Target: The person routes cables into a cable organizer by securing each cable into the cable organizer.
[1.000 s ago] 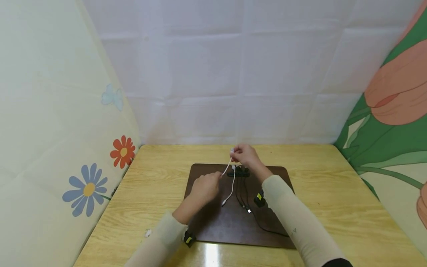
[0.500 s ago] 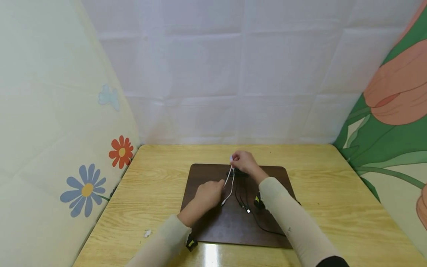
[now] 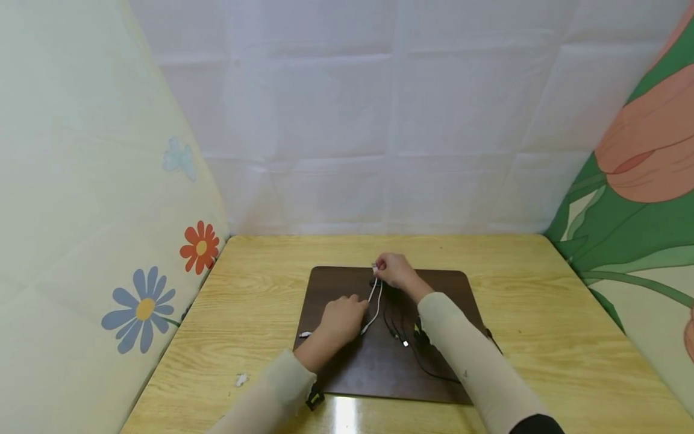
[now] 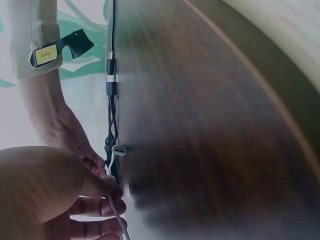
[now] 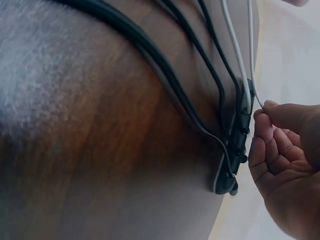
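My right hand (image 3: 397, 270) pinches a white charging cable (image 5: 251, 50) between thumb and fingertips, close to its white plug (image 3: 375, 267). The fingertips are right beside a black cable holder (image 5: 234, 150) at the far edge of a dark brown board (image 3: 390, 374). Lower on the same cable, my left hand (image 3: 343, 317) pinches it with the thumb against the index finger, low over the board. A second white cable (image 5: 234, 37) sits in the holder, and its small connector (image 4: 119, 150) shows beyond the left fingers. Several black cables (image 5: 192, 37) also run from the holder.
Two black cable ends (image 3: 400, 339) lie on the board, with one black cable running off to the right. Another white connector (image 3: 305, 334) shows at the board's left edge, by the left wrist. A white scrap (image 3: 241, 379) lies on the wooden table (image 3: 260, 283).
My right hand has come down from above the holder to beside it, bringing the plug along. My left hand has moved slightly right and nearer me. A white connector now shows left of the left wrist.
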`<state>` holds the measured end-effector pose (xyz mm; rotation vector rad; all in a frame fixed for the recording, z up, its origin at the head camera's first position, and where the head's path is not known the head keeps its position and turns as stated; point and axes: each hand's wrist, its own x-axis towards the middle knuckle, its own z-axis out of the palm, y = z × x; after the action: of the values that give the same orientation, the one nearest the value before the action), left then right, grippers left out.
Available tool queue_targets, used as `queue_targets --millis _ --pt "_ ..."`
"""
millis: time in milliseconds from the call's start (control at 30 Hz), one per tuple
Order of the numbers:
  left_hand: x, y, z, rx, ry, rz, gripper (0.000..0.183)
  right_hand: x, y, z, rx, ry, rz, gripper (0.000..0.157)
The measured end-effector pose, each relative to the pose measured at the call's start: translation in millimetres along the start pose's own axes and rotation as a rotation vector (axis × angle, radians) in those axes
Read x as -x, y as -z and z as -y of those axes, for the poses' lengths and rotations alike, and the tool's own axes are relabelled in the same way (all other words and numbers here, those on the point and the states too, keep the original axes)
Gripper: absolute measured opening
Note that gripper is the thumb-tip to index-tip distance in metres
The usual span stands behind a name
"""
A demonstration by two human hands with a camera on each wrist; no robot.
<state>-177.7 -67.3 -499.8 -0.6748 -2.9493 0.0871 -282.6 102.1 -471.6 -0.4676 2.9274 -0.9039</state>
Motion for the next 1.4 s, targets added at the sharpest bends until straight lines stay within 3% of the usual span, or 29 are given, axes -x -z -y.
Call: queue_targets --millis 267,600,967,1400 --pt "1.9 -1.2 -4.9 -0.077 -0.035 -0.128 0.012 0.1 -4.6 -0.7 0.083 0.026 0.010 0.021" --pt "6.0 -3.1 -5.3 -0.037 -0.054 -0.215 0.012 0.2 -6.6 2.9 0.124 0.006 0.003 0.017" --pt "2.2 -2.8 -7.8 -0.129 -0.148 -0.228 0.017 -4.9 -12.8 -0.6 0.192 0.014 0.021 0.013" --pt "4.1 1.0 -6.9 -0.092 -0.106 -0.166 0.016 -0.8 -8.1 -1.4 0.170 -0.002 -0.073 0.023"
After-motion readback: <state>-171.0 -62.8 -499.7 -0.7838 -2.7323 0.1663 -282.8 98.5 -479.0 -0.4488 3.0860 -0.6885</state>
